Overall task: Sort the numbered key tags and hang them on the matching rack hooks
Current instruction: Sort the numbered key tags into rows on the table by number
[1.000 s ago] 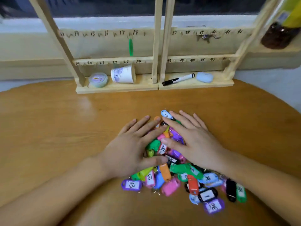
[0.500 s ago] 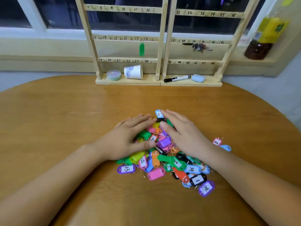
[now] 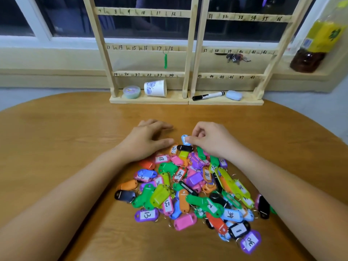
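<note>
A heap of several coloured numbered key tags (image 3: pixel 190 189) lies on the wooden table (image 3: pixel 56 147) in front of me. At the heap's far edge my right hand (image 3: pixel 211 140) pinches a light blue tag (image 3: pixel 185 138) between thumb and fingers. My left hand (image 3: pixel 145 142) rests on the table at the heap's far left edge, fingers loosely bent, holding nothing. Two wooden racks (image 3: pixel 190 53) with numbered hooks stand at the table's far side. A green tag (image 3: pixel 165 60) hangs near hook 18, and a bunch of keys (image 3: pixel 236 58) hangs near hook 39.
On the rack bases sit a round lidded tub (image 3: pixel 131 91), a tipped paper cup (image 3: pixel 156 88), a black marker (image 3: pixel 208 95) and a pale blue eraser (image 3: pixel 233 95). A bottle with a yellow label (image 3: pixel 316 46) stands on the sill at right.
Both hands lay flat on the heap before. My right hand has now curled and pinched the light blue tag; my left has slid off the heap to the left. The view tilted up.
</note>
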Demonstrator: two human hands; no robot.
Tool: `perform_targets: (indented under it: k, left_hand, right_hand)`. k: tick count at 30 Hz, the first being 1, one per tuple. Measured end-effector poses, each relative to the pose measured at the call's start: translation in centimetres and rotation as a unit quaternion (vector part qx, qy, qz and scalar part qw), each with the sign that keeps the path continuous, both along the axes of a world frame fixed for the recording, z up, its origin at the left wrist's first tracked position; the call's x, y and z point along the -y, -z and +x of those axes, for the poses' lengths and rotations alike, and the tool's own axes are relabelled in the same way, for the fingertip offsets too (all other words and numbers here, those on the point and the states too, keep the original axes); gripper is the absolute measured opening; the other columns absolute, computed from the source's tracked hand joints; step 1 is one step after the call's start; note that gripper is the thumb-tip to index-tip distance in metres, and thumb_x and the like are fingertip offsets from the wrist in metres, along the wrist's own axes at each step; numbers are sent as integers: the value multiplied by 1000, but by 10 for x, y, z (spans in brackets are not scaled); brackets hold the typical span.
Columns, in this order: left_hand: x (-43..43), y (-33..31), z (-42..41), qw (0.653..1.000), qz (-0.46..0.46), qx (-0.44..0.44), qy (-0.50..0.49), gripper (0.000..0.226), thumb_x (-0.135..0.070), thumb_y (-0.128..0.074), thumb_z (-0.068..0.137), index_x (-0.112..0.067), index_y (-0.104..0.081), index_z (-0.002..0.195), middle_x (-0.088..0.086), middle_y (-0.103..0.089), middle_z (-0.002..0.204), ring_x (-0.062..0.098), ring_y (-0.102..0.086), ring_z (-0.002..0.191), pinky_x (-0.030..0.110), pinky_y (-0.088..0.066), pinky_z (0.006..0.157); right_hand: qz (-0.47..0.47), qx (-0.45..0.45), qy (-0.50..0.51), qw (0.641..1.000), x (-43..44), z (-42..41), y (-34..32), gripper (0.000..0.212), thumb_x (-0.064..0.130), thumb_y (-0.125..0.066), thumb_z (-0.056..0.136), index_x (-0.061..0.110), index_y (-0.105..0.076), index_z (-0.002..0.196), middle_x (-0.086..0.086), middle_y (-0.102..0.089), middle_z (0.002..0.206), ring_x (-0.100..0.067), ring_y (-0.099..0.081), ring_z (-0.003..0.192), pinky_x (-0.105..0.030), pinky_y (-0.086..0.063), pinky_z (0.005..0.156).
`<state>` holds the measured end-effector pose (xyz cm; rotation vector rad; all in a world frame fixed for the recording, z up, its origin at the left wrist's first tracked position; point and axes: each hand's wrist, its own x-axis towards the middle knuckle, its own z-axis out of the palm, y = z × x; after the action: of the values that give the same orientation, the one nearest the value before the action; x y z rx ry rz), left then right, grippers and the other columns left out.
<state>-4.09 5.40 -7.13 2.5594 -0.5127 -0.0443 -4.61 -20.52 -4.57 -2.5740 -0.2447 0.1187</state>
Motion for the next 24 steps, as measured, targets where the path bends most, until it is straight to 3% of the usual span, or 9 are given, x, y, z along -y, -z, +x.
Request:
perform_targets:
  k: [3,5,9,13,17,20,24]
  left_hand:
    - [6,1,6,1000,7,7,14,73,-87,-55,77,-51,-57,140,-15,-53,128,15,-46,122,47,-43,110]
    - [8,3,9,1000,3,22,22,63,-81,-60,80,-52,-59,135,-16,-52,123,14,-46,118,48,-43,108]
    - [6,8,10,996,-51,61,47,25,-41,-76,95,-48,-71,118,-17,-58,116,8,-53,111,36,-47,102]
    - [4,9,7,993,-64,84,59,25,-17,-75,97,-41,-79,104,-20,-62,108,2,-62,103,25,-48,93]
    - [0,8,8,994,-59,91,19,19,-19,-76,96,-38,-78,99,-15,-63,102,0,-63,91,7,-42,79]
    - [-2,8,9,994,-52,97,-15,11,-25,-78,94,-36,-75,95,-14,-66,95,1,-63,87,14,-47,78]
    - [-5,8,9,991,-58,104,-56,13,-28,-83,90,-33,-71,88,-13,-67,86,1,-62,83,19,-48,76]
  right_hand:
    - [-18,-21,-7,1000,3,12,-2,30,48,-84,86,25,-66,95,6,-70,78,-10,-65,64,-30,-43,57]
    - [-8,-30,-11,999,7,21,-2,27,41,-84,88,27,-65,101,5,-70,83,-11,-63,68,-30,-42,59]
    - [42,-7,-7,999,27,35,9,24,24,-84,89,33,-69,106,7,-70,80,-3,-59,65,-31,-45,67]
    - [58,18,-8,998,47,39,16,26,11,-74,93,35,-77,103,8,-70,83,3,-56,63,-24,-40,64]
    - [36,34,6,999,62,43,15,20,16,-75,94,35,-79,100,8,-72,84,-1,-60,69,-23,-40,66]
    - [42,39,18,998,73,48,16,15,20,-79,93,35,-78,97,9,-72,84,-2,-60,71,-21,-40,68]
    - [98,28,-21,995,86,55,16,21,17,-79,95,31,-78,111,9,-69,82,3,-54,64,-22,-41,69]
